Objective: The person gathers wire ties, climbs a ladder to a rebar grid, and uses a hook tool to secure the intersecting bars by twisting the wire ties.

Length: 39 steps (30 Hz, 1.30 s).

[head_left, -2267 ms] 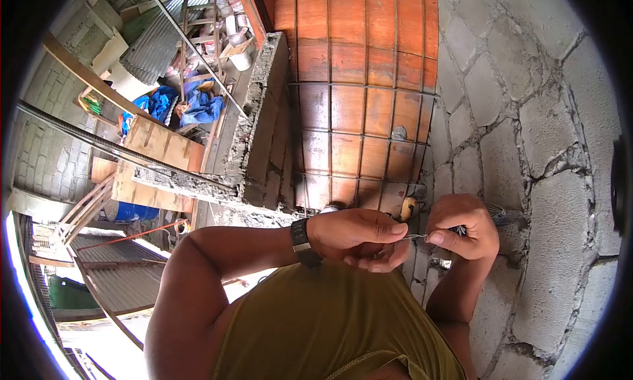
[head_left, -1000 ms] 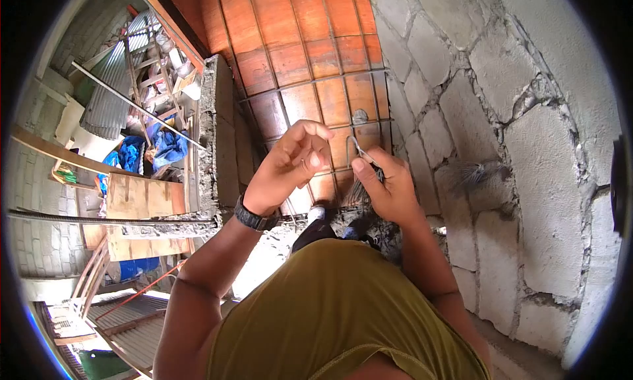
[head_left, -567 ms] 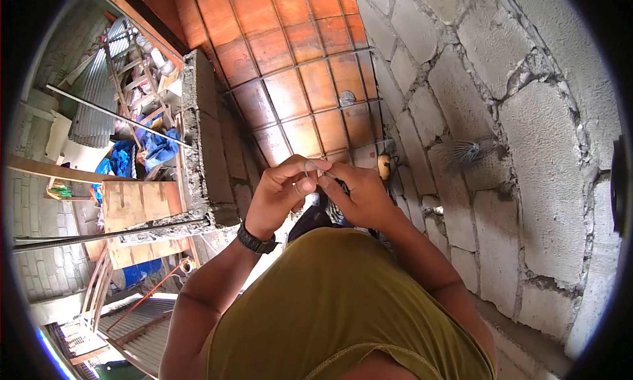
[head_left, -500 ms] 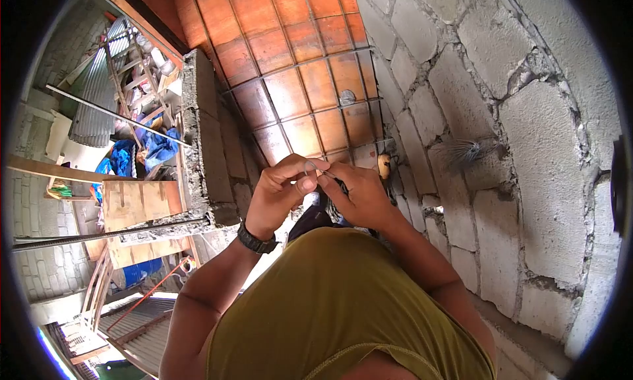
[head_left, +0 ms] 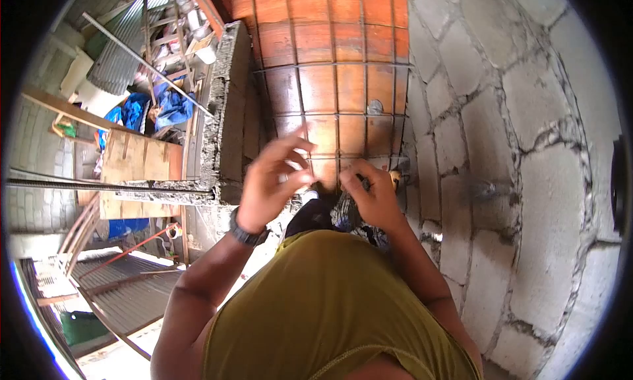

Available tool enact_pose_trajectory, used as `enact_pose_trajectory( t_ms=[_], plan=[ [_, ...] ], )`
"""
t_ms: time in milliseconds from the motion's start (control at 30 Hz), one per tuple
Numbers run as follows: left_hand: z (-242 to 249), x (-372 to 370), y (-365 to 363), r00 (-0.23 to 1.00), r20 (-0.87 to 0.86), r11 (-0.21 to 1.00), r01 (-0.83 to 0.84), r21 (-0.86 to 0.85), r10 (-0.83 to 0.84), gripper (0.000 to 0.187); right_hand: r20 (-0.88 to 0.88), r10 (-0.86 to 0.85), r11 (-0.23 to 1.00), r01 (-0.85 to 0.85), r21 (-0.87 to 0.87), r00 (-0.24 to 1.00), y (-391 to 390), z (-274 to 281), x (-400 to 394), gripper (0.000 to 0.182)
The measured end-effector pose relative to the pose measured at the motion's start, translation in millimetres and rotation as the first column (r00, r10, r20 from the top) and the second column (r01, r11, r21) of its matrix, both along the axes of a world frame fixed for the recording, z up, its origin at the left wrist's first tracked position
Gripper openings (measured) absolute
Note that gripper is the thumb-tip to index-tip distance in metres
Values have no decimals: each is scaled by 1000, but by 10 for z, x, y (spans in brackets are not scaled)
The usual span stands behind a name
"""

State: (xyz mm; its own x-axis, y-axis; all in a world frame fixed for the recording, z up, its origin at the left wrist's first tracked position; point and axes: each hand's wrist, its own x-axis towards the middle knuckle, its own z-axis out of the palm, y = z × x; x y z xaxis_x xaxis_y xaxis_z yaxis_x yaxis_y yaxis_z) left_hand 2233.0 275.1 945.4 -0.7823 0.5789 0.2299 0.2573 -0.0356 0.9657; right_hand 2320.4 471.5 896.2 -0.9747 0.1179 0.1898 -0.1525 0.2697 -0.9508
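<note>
My left hand (head_left: 271,182), blurred by motion and with a dark watch (head_left: 246,229) on its wrist, is raised in front of my chest. Its thumb and fingers are spread apart, and no object shows between them. Just to the right, my right hand (head_left: 374,194) has its fingers curled in and its thumb close to the index finger. Whatever it may pinch is too small to make out. Beyond both hands, a grid of thin steel bars (head_left: 336,64) stands in front of an orange-brown wood panel (head_left: 316,43). Neither hand visibly grips the bars.
A rough concrete block wall (head_left: 541,202) rises close on my right. To my left are a block wall end (head_left: 231,116), long steel bars (head_left: 112,187) jutting sideways and a plywood piece (head_left: 135,159). Blue cloth (head_left: 173,108) and corrugated sheets (head_left: 122,57) lie farther off.
My hands were together, fingertips pinching a thin bent wire. Now they have parted, and the left fingers have spread. My view has shifted, moving the grid rightward in the picture.
</note>
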Motion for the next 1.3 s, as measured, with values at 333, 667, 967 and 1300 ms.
enact_pose_trajectory(
  t_ms=[333,667,967,1300],
  plan=[
    [984,-423,-1991,-155,-462,280,-617,736,873,34,363,110,797,136,-589,925,5,-802,-1493,40],
    [610,-891,-2392,139,-293,295,-745,599,946,63,360,254,827,-9,-562,897,-871,-1137,-3431,25],
    [486,-755,-2484,246,-306,392,-611,688,920,69,622,336,637,316,-703,707,-1387,-1188,-4443,28],
    [595,-877,-2350,378,-364,520,-516,681,851,54,569,343,407,428,-807,747,-2059,-1598,-5346,25]
  ],
)
